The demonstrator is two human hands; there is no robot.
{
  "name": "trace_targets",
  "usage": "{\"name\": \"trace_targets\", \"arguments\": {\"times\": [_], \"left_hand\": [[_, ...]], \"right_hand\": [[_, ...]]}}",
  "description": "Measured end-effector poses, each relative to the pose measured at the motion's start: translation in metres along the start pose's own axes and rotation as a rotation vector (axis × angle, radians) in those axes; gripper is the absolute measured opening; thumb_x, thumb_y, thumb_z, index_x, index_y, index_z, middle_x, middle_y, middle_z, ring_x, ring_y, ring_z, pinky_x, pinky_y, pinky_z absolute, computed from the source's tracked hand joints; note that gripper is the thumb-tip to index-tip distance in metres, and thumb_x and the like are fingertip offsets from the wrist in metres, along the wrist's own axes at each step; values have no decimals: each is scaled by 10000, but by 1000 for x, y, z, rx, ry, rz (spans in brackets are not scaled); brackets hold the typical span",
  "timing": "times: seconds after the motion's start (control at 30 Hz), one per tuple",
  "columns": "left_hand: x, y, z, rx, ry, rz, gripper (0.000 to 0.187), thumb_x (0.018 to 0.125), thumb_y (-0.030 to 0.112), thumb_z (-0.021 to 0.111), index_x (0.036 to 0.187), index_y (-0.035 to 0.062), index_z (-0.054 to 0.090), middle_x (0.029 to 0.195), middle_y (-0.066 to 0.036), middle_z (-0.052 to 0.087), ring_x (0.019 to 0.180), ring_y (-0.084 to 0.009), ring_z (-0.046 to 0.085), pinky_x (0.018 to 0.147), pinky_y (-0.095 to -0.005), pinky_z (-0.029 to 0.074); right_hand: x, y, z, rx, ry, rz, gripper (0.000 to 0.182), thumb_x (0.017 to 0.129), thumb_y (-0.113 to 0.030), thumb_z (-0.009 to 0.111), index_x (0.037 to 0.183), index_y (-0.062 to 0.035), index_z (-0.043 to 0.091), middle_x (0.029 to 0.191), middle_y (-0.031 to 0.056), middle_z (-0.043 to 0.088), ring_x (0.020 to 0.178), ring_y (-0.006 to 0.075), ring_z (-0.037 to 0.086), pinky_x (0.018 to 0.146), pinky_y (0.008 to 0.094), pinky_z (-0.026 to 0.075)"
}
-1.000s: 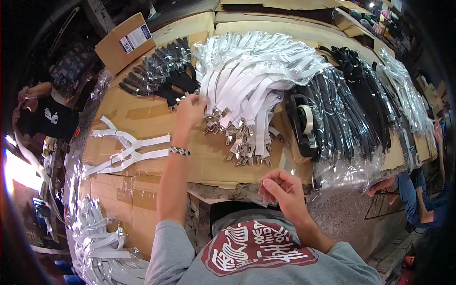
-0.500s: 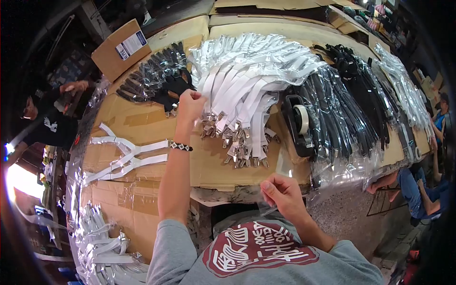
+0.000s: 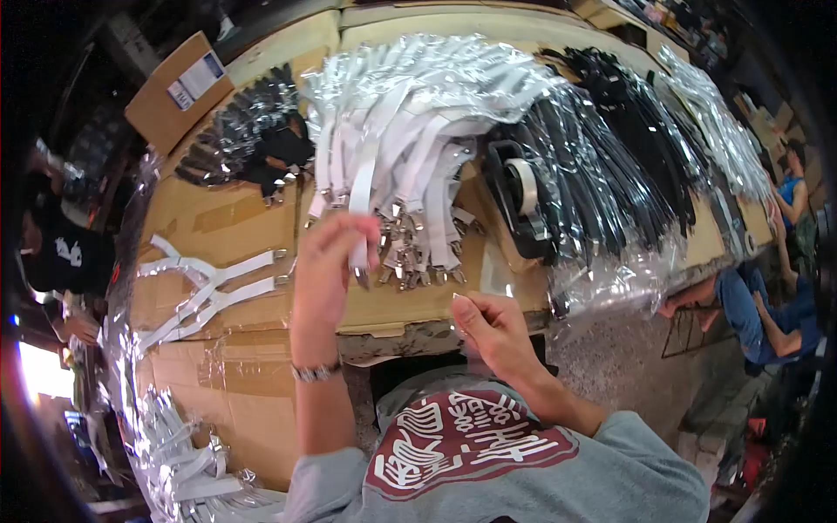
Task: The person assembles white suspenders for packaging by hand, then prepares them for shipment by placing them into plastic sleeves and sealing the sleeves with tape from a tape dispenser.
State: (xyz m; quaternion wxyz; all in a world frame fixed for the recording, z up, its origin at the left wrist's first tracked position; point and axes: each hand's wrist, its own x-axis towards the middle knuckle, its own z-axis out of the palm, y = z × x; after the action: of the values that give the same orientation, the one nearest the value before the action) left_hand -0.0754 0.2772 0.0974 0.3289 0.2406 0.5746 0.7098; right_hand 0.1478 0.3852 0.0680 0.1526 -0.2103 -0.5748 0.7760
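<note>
My left hand [image 3: 324, 261], slightly blurred, is closed on a white suspender strap [image 3: 364, 185] near its clip end. The strap runs up into a large heap of white suspenders [image 3: 427, 113] with metal clips, some in clear plastic. My right hand [image 3: 495, 329] is at the table's front edge, thumb and fingers pinched on clear plastic film, which shows only faintly. On the cardboard to the left lies a separate pair of white suspenders [image 3: 207, 277], spread flat.
A black tape dispenser [image 3: 514, 196] stands right of the heap, beside bagged black suspenders [image 3: 593, 166]. Bagged white suspenders [image 3: 187, 462] lie front left; a cardboard box [image 3: 179, 91] stands at back left. One person [image 3: 65, 253] is at left, another [image 3: 767, 305] sits at right.
My left hand has come down toward me and drawn a white strap end from the heap. My right hand stays pinched near the edge. The view has shifted slightly.
</note>
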Motion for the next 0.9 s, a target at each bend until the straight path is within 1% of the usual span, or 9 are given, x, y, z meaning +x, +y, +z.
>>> {"name": "trace_targets", "arguments": {"times": [0.13,0.23,0.27,0.37,0.4,0.53,0.63,0.67,0.9], "left_hand": [[-47,-44,26,78,-26,-78,276,1007,157,593,1204,-32,633,987,-60,658,851,-130,624,760,-248,511],[-62,-46,39,-28,27,-77,351,999,200,644,1263,-29,617,1018,-66,679,838,-116,615,812,-261,497],[-64,-45,41,-87,40,-72,366,989,103,599,1330,-25,566,1103,-107,682,904,-150,647,857,-276,508],[-65,-35,31,-219,-6,-122,425,948,-21,511,1373,-23,526,1177,-161,676,1000,-197,676,920,-308,526],[-63,-32,26,-215,-58,-117,499,895,-94,441,1384,-21,515,1216,-204,665,1089,-261,682,970,-363,539],[-55,-23,17,-176,-70,-29,501,898,-85,455,1392,-21,508,1223,-223,654,1088,-315,690,971,-416,553],[-50,-13,22,-222,-86,-3,503,898,-76,462,1396,-19,501,1216,-231,655,1090,-318,689,975,-415,553],[-47,-13,22,-226,-123,27,528,909,-51,488,1435,-62,441,1248,-263,631,1099,-338,680,988,-442,559],[-48,-11,34,-262,-119,45,511,921,-47,480,1430,-65,443,1246,-278,625,1109,-342,674,983,-443,563]], "right_hand": [[13,9,3,39,-3,1,260,1041,-207,586,828,-57,587,693,-84,489,626,15,388,529,219,302],[19,15,7,63,-29,-28,150,1020,-150,619,912,-46,611,747,-84,518,670,14,406,562,201,317],[21,12,11,50,-41,-44,153,1019,-155,622,914,-43,613,747,-83,518,675,12,407,567,199,319],[19,15,10,-32,-65,-20,167,1013,-168,638,929,-25,618,750,-79,521,676,16,413,576,203,332],[17,17,9,-61,-70,-16,168,1014,-169,637,935,-21,620,754,-77,528,680,18,419,579,205,338],[7,14,11,-192,-77,10,209,1000,-194,658,929,2,639,699,-29,566,661,30,459,572,224,380],[4,20,12,-261,-78,-25,223,977,-200,684,907,8,648,673,10,589,639,44,476,563,241,400],[4,21,13,-272,-76,-50,227,969,-201,694,899,10,650,665,22,596,632,49,482,560,247,406],[1,12,22,-412,-67,-89,174,921,-142,732,883,18,676,722,87,682,640,118,586,579,292,455]]}}
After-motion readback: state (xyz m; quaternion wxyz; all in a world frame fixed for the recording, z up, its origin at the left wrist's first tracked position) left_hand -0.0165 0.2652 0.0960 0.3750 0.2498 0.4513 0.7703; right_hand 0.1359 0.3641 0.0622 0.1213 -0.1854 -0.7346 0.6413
